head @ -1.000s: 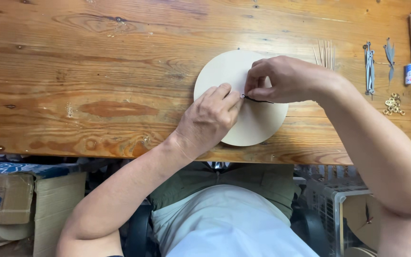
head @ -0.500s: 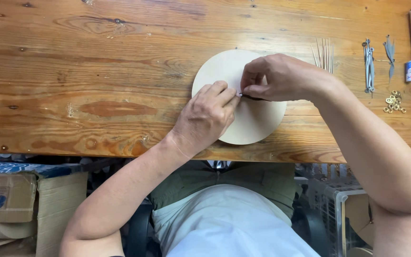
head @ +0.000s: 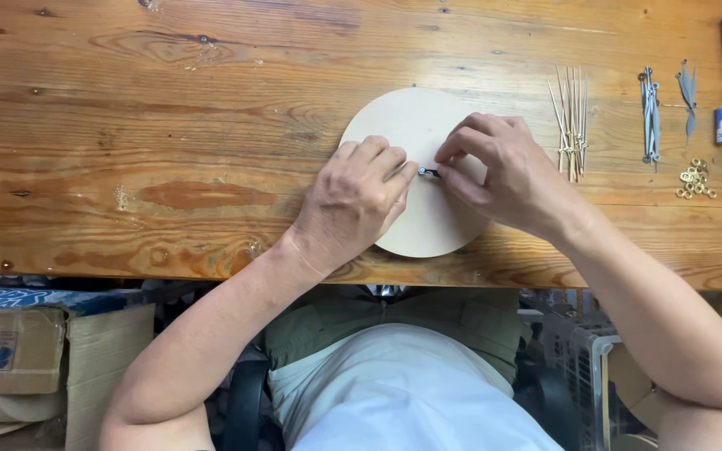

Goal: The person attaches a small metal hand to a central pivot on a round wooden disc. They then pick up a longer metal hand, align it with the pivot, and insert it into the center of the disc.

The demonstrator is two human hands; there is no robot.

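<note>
Pinching a small dark metal pin point(head: 428, 172) at the middle of the pale disc point(head: 415, 125) on the counter point(head: 169, 125), both hands, left hand point(head: 359, 200) and right hand point(head: 503, 171), have drawn closer together, fingers clamped on it.

Soft, even daylight brightens the varnished wooden tabletop point(head: 169, 125), which carries a mild sheen beyond the hands. Each hand throws only a faint, short shadow onto the pale round wooden disc point(head: 415, 125). Focus is sharp throughout, without blur or obvious edge distortion.
</note>
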